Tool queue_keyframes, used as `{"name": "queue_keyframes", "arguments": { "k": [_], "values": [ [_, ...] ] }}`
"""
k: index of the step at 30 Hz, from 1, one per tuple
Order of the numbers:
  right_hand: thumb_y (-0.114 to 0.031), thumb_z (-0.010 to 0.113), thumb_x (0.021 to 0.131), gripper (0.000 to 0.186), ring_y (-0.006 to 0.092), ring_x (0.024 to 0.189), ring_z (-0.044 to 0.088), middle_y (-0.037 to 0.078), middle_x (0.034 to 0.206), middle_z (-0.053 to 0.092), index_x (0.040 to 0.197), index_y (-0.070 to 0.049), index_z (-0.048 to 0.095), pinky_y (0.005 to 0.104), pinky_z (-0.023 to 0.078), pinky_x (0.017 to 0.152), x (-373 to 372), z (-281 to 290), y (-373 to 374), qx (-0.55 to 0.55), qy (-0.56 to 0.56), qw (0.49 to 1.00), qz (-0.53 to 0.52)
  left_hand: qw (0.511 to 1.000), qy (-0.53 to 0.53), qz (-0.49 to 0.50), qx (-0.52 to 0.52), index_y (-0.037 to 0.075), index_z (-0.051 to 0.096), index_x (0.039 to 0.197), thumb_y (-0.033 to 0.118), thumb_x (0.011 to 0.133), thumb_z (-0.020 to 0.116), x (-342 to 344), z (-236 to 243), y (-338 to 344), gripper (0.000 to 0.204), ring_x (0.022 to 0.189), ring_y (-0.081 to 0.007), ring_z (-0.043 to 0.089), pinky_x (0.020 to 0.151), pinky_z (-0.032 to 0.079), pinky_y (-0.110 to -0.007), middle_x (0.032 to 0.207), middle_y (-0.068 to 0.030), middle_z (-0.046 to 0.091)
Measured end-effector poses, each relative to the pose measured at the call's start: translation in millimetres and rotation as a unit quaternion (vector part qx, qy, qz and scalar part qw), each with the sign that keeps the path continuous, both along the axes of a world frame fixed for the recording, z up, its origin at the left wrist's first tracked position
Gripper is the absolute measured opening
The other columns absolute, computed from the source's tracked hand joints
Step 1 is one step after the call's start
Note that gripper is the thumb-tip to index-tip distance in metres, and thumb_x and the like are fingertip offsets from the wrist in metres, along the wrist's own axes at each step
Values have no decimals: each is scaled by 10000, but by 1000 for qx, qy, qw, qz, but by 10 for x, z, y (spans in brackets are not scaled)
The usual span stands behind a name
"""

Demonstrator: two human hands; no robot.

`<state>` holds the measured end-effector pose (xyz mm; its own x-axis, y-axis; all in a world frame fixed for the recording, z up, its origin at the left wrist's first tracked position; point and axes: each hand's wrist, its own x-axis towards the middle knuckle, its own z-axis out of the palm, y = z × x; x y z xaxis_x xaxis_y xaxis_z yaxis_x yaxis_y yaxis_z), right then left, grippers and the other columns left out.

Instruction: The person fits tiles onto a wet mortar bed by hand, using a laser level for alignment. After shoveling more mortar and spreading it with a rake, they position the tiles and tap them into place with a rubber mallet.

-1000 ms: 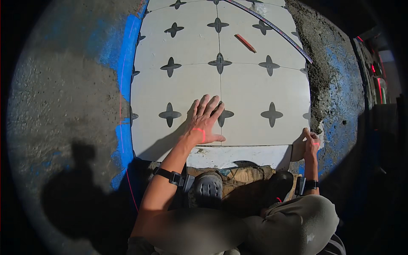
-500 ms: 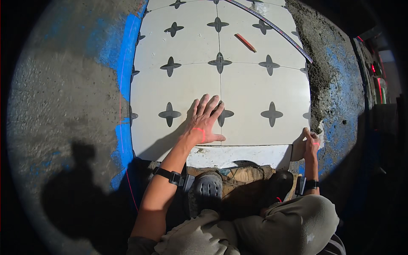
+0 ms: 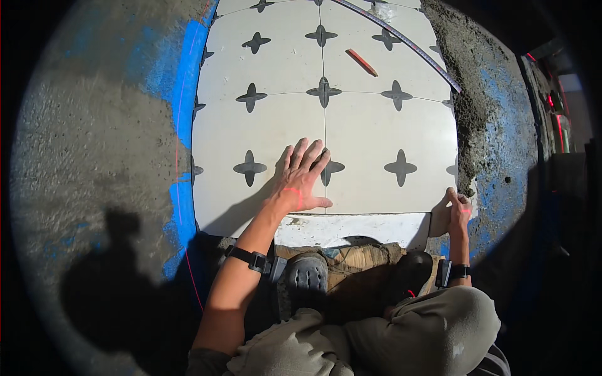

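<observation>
My left hand [image 3: 303,178] lies flat with fingers spread on a large cream floor tile [image 3: 370,128] with dark four-petal motifs, close to the joint with the tile beside it. Its thumb points right along the tile's near edge. At the near right corner my right hand [image 3: 461,210] is closed, fingers curled and thumb up against the tile's edge. Whatever lies between those fingers is hidden. A white strip [image 3: 376,225] runs below the near edge, between the tiles and my feet.
An orange-red pencil [image 3: 362,62] and a tape measure's blade [image 3: 407,42] lie on the farther tiles. Grey mortar [image 3: 467,81] borders the right side. Blue coating [image 3: 185,81] and rough concrete [image 3: 94,144] lie left. My shoe [image 3: 307,279] rests close to the white strip. Red laser lines cross the left side.
</observation>
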<state>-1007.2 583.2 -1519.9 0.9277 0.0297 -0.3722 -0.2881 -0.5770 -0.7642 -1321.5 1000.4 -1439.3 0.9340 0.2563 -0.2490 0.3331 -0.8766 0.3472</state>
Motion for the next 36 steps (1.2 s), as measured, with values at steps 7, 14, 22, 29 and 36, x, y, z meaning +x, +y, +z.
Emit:
{"name": "queue_keyframes", "arguments": {
  "k": [7, 14, 22, 29, 36],
  "values": [
    [-455, 874, 854, 437, 113, 701, 488, -27, 736, 591, 817, -53, 709, 311, 382, 656, -5, -37, -23, 13, -2, 1000, 2, 1000, -7, -3, 5, 180, 271, 1670, 650, 664, 879, -14, -31, 5, 1265, 1621, -394, 19, 1314, 39, -601, 1754, -108, 145],
    [-457, 877, 850, 432, 104, 694, 474, -36, 732, 570, 825, -64, 699, 307, 369, 644, -5, -21, -10, 19, 4, 1000, -5, 999, -32, -2, 0, 165, 296, 1660, 639, 649, 890, -25, -54, 7, 1265, 1617, -402, 41, 1309, 55, -612, 1747, -119, 167],
    [-460, 878, 851, 431, 102, 680, 460, -37, 733, 569, 815, -80, 678, 307, 357, 631, -15, -44, -23, 26, -2, 1000, -2, 1000, -15, -5, 3, 142, 286, 1664, 647, 666, 876, -21, -21, 0, 1265, 1621, -395, 33, 1311, 39, -591, 1752, -138, 138],
    [-461, 883, 847, 438, 105, 690, 490, -29, 739, 594, 826, -63, 702, 302, 378, 643, -21, -16, -30, 8, 6, 1000, 6, 1000, -14, -4, 1, 142, 288, 1663, 649, 668, 873, -34, -25, -10, 1261, 1620, -396, 27, 1311, 35, -591, 1753, -134, 135],
    [-442, 875, 867, 416, 101, 697, 501, -31, 756, 619, 837, -62, 710, 296, 385, 650, -16, -22, -10, 23, 13, 1000, 1, 1000, -18, -4, 4, 148, 295, 1661, 648, 663, 878, -32, -33, 5, 1260, 1619, -394, 36, 1310, 38, -592, 1748, -133, 146]
  ]
}}
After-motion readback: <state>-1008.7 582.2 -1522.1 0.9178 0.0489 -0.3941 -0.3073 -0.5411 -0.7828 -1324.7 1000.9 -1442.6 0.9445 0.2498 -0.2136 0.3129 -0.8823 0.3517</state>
